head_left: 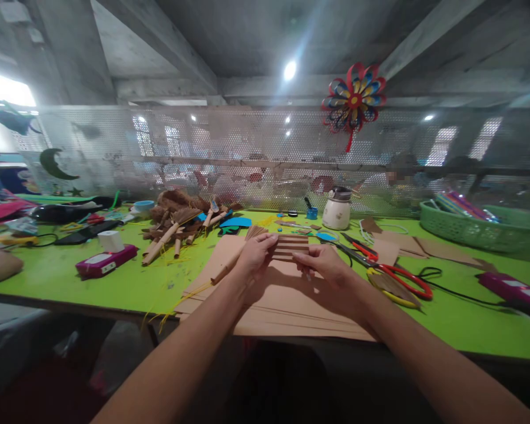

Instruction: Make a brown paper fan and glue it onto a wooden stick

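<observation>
Between my two hands is a small piece of brown paper (291, 248) with dark and light stripes, which look like pleats. My left hand (257, 254) pinches its left end, thumb on top. At its right end my right hand (321, 264) grips the lower corner between thumb and fingers. Beneath both hands lies a stack of brown paper sheets (269, 315) at the table's front edge. A rolled brown paper stick (227, 267) with a fanned, pleated top rests on the stack, just left of my left hand.
Large red-handled scissors (401, 280) and a yellow-handled tool (395, 294) lie right of the stack on the green table (454, 318). Brown paper pieces (168, 229) are heaped left. Behind stand a white jug (336, 212) and a green basket (490, 227). Another person's arm (0, 266) rests far left.
</observation>
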The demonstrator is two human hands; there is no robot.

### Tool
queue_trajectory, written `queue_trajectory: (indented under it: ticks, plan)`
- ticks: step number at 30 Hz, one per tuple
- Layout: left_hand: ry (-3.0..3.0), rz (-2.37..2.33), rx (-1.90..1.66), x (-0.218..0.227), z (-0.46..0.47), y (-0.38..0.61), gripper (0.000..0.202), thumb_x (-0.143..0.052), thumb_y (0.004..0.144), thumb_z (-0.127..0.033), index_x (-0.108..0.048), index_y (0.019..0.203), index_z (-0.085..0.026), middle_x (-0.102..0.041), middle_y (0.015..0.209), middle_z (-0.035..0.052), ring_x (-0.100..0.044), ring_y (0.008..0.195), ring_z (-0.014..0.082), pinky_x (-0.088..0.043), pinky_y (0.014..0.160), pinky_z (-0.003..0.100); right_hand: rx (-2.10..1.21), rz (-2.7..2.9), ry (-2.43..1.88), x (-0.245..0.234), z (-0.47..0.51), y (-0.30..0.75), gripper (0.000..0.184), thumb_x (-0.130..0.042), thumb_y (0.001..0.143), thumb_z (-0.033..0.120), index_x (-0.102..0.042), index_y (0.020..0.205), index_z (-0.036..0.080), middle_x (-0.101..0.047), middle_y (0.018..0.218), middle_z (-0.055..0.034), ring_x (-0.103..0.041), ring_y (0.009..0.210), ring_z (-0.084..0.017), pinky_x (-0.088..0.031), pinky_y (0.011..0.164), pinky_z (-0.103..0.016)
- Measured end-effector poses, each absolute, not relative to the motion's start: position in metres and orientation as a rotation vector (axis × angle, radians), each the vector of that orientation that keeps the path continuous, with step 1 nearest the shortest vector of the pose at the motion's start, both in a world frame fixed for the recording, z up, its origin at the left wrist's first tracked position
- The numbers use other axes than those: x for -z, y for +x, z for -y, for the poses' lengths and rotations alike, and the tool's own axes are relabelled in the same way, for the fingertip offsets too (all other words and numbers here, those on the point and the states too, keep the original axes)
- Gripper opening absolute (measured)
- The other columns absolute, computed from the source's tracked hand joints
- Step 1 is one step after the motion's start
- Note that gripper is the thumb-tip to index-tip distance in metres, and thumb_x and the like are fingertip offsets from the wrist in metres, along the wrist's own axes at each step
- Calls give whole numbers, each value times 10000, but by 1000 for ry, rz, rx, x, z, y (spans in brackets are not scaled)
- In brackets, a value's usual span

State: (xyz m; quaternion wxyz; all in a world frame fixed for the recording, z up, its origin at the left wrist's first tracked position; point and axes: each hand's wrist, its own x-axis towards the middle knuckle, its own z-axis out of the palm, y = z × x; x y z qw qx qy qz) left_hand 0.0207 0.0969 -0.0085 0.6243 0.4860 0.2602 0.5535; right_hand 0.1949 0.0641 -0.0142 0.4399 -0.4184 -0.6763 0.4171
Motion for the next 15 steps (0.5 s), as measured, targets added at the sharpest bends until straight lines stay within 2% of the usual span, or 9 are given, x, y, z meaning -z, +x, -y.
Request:
queue_trajectory:
  ticks: [6, 10, 15]
  plan:
    - [1162, -617, -1341, 6, -96, 22, 185, -691, 636, -292, -586, 649, -140, -596, 657, 5, -545, 654, 129, -420, 642, 245, -1075, 1616, -995, 21, -71, 198, 359, -678, 675, 476, -620, 633, 124, -578, 554, -7, -439, 434, -72, -345, 427, -219]
    - [1164, -640, -1392, 5, -95, 21, 206, -699, 619, -288, -548, 583, -152, -512, 575, -28, -484, 602, 104, -388, 609, 226, -1090, 1601, -953, 20, -72, 199, 357, -690, 671, 470, -616, 633, 123, -554, 526, 2, -424, 431, -70, -340, 425, -221]
    - [1164, -638, -1433, 4, -96, 20, 169, -674, 634, -260, -558, 581, -148, -535, 645, -18, -477, 635, 99, -377, 606, 215, -1100, 1584, -919, 19, -72, 201, 340, -683, 691, 446, -602, 615, 124, -558, 561, 2, -431, 442, -65, -352, 440, -223]
